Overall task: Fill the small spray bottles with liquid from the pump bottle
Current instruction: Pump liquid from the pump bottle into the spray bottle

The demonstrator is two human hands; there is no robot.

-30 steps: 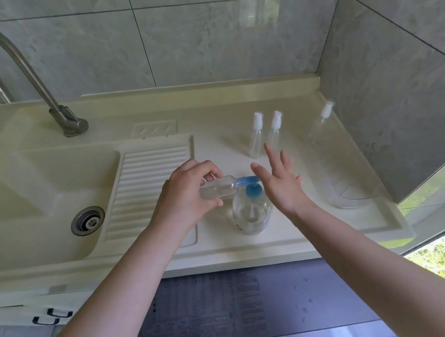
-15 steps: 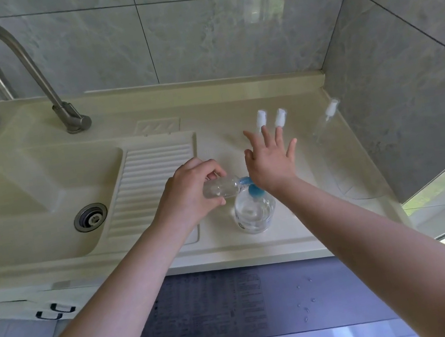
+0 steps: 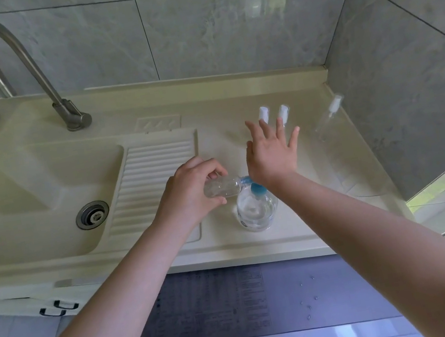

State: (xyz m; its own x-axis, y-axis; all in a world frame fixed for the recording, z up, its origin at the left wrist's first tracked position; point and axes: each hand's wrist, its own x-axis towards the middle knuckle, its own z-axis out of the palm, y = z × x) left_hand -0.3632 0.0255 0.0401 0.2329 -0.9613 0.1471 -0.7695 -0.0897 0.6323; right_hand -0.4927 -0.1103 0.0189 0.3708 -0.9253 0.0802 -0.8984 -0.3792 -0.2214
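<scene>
- Pump bottle [image 3: 257,209] stands upright on the cream counter [image 3: 301,231], clear-walled and part full, its blue pump head [image 3: 257,189] at the top with the blue spout running toward 9 o'clock
- Small spray bottle [image 3: 223,187], uncapped and clear, lies on its side in the air; its long axis runs 9 to 3 o'clock, mouth against the spout tip
- Left hand [image 3: 190,194] grips that bottle's base end, fingers curled round it, just at 9 o'clock of the pump head
- Right hand [image 3: 271,156] is flat with fingers spread wide, its heel over the pump head; whether it presses down already I cannot tell
- By my reading, the coming press turns on the mouth staying in line with the spout; the right hand is the nearer one to the pump, directly above it
- Two capped spray bottles [image 3: 273,114] stand at 12 o'clock of the right hand, partly hidden by its fingertips
- One taller clear spray bottle [image 3: 328,120] stands at 2 o'clock, near the tiled wall [image 3: 395,78]
- Ribbed washboard [image 3: 153,186], sink basin [image 3: 27,196] with drain [image 3: 92,215], and faucet [image 3: 20,73] lie off toward 9 and 10 o'clock, well apart
- Nothing stands between the hands and the pump
</scene>
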